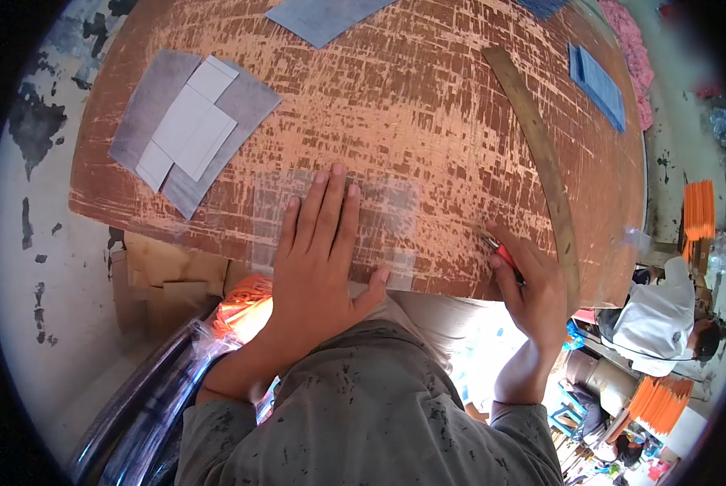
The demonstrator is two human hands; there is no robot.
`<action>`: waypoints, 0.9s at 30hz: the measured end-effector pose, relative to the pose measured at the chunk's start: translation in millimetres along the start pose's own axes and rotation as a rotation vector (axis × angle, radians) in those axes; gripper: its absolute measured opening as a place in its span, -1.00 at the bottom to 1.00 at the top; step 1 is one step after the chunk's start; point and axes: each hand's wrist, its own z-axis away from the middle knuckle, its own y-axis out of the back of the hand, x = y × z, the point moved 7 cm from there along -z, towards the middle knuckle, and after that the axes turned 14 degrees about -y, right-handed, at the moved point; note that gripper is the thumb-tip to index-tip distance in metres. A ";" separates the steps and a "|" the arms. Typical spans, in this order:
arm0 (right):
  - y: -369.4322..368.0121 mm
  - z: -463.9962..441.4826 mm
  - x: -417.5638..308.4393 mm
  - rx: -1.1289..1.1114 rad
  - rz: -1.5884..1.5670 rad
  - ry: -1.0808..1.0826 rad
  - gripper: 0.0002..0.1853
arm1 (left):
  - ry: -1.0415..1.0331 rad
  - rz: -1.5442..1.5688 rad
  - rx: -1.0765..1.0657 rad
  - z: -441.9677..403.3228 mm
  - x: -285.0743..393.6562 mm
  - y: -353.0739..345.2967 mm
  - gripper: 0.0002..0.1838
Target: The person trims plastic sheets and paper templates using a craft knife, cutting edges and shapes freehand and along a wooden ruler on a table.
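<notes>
My left hand (318, 247) lies flat with its fingers stretched out, pressing on a clear plastic sheet (391, 211) near the table's front edge. In my right hand (537, 287) is a small red cutter knife (504, 252), its metal tip pointing up and left; the fingers hide part of it. A long brown ruler (533, 146) lies just right of that hand, running away toward the far side. To the left, white paper patterns (189, 121) rest on grey sheet material (245, 97).
The scratched brown table (411, 105) bears another grey piece (322, 20) at the far edge and folded blue pieces (598, 85) at right. Orange bundles (699, 209) and a person in white (650, 320) are on the right. Shiny plastic rolls (148, 405) stand lower left.
</notes>
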 end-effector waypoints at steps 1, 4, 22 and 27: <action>-0.6 -0.6 0.1 -0.001 0.002 0.005 -0.55 | 0.001 0.014 0.000 0.2 -0.2 0.0 0.03; -1.3 -1.7 -1.1 -0.006 0.002 0.004 -0.55 | 0.004 0.035 0.006 0.3 -1.0 -0.9 0.02; -37.8 35.0 -68.1 0.014 -0.129 0.279 -0.47 | -0.093 0.327 0.295 5.1 -8.9 36.0 -0.35; -39.6 43.9 -68.5 0.075 -0.102 0.340 -0.52 | -0.107 0.147 0.324 20.6 -31.8 49.9 -0.44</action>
